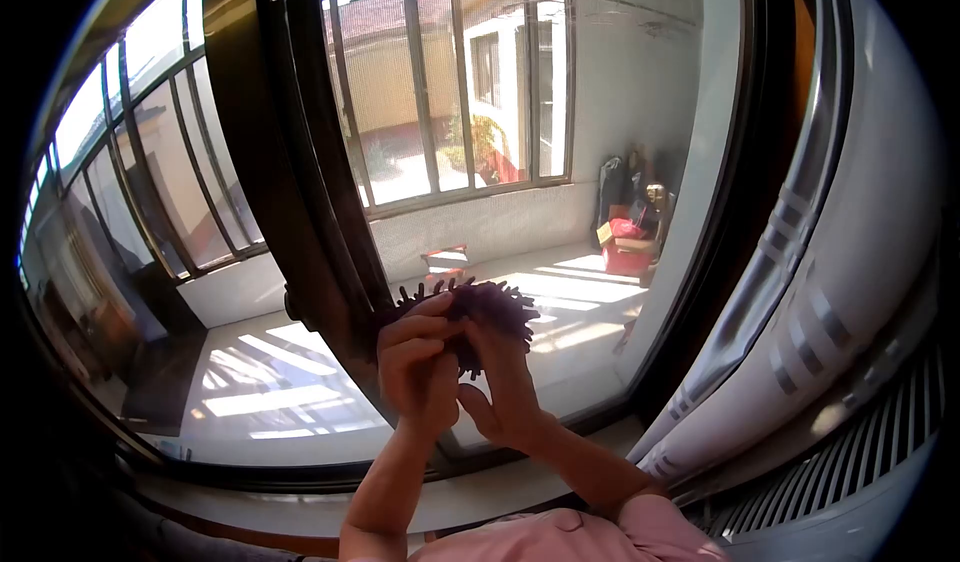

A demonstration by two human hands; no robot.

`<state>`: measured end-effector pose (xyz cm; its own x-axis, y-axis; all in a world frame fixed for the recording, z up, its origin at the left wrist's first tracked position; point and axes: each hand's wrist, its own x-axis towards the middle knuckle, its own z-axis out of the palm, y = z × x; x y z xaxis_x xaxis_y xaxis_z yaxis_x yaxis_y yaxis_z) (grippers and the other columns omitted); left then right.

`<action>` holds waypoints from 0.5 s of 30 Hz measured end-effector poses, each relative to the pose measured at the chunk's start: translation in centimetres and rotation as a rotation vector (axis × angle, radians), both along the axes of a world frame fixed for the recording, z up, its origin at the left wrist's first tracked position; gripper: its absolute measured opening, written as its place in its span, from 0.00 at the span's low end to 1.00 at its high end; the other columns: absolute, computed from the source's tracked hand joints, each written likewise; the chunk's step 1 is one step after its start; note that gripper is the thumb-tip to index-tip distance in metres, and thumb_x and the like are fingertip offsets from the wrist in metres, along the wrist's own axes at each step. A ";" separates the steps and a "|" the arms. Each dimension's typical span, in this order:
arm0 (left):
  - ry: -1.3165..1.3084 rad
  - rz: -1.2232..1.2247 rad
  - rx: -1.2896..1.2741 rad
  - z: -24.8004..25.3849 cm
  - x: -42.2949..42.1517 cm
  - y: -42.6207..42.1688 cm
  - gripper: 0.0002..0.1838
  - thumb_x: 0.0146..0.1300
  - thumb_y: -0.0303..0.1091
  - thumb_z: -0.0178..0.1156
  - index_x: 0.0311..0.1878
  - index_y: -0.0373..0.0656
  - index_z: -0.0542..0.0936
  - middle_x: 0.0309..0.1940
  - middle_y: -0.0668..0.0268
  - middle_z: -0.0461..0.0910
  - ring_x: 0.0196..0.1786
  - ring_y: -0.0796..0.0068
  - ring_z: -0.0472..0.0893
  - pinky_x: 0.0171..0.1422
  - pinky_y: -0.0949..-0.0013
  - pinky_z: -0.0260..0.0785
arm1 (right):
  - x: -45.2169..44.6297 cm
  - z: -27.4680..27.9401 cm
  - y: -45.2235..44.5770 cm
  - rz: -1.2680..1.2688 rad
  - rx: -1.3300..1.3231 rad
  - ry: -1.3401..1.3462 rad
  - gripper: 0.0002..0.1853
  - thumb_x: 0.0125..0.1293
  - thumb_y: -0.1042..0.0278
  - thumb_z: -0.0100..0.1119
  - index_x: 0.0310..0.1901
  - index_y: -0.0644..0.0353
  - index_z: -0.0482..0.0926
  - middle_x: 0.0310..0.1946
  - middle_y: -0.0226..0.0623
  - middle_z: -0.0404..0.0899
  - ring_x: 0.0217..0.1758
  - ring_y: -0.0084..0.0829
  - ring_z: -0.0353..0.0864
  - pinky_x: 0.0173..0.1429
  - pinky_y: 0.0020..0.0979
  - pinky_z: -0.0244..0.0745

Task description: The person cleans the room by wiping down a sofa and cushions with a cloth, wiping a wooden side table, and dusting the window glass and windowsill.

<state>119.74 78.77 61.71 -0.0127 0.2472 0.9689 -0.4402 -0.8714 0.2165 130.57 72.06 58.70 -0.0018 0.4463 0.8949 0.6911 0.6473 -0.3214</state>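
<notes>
A dark purple chenille cleaning cloth (515, 312) with stubby finger-like strands is bunched up in front of the window. My left hand (415, 357) grips its near left side, the fingers curled and closed. On the right, my right hand (500, 362) has its fingers pressed into the cloth, with the thumb sticking out lower down. The hands almost meet, and between them they hide the middle of the cloth. Whether the cloth touches the glass (480, 232) I cannot tell.
A dark upright window frame (305, 162) stands just left of the hands. White curtains with silver bands (800, 332) hang at the right, above a slatted radiator grille (840, 482). A sill (480, 497) runs below. Beyond the glass, a red box (630, 252) stands on a sunlit floor.
</notes>
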 end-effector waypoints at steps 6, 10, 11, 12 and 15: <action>-0.022 0.810 0.241 -2.1 -5.3 -2.0 0.14 0.67 0.25 0.50 0.55 0.41 0.70 0.58 0.52 0.70 0.70 0.44 0.68 0.73 0.44 0.63 | 3.2 8.4 3.5 -0.505 0.294 -0.215 0.47 0.58 0.36 0.67 0.72 0.56 0.65 0.74 0.65 0.51 0.68 0.65 0.59 0.68 0.60 0.55; 0.103 1.080 -0.036 -4.5 -8.5 -1.3 0.26 0.73 0.37 0.54 0.70 0.39 0.63 0.71 0.54 0.60 0.77 0.51 0.58 0.78 0.44 0.51 | 10.1 16.9 4.6 -0.750 0.555 -0.010 0.43 0.61 0.46 0.68 0.71 0.61 0.64 0.72 0.64 0.52 0.73 0.62 0.55 0.73 0.60 0.50; 0.149 1.089 -0.111 -4.8 -8.2 -1.1 0.29 0.72 0.37 0.55 0.72 0.39 0.60 0.73 0.53 0.58 0.78 0.50 0.56 0.79 0.44 0.48 | 10.3 18.7 5.1 -0.771 0.611 -0.008 0.41 0.63 0.44 0.66 0.70 0.60 0.65 0.73 0.62 0.53 0.74 0.61 0.54 0.73 0.60 0.51; 0.180 1.058 -0.169 -5.3 -7.5 -0.7 0.34 0.71 0.37 0.56 0.75 0.39 0.56 0.75 0.53 0.56 0.79 0.49 0.53 0.80 0.45 0.46 | 9.5 19.7 5.4 -0.795 0.623 -0.094 0.40 0.63 0.43 0.65 0.70 0.58 0.66 0.73 0.60 0.54 0.74 0.59 0.55 0.73 0.60 0.51; 0.233 0.948 -0.312 -6.9 -5.8 0.8 0.48 0.65 0.41 0.65 0.79 0.38 0.47 0.78 0.49 0.47 0.80 0.48 0.49 0.81 0.48 0.42 | 3.4 19.9 5.9 -0.637 0.599 -0.344 0.35 0.63 0.41 0.63 0.68 0.48 0.70 0.73 0.51 0.60 0.73 0.52 0.61 0.73 0.61 0.50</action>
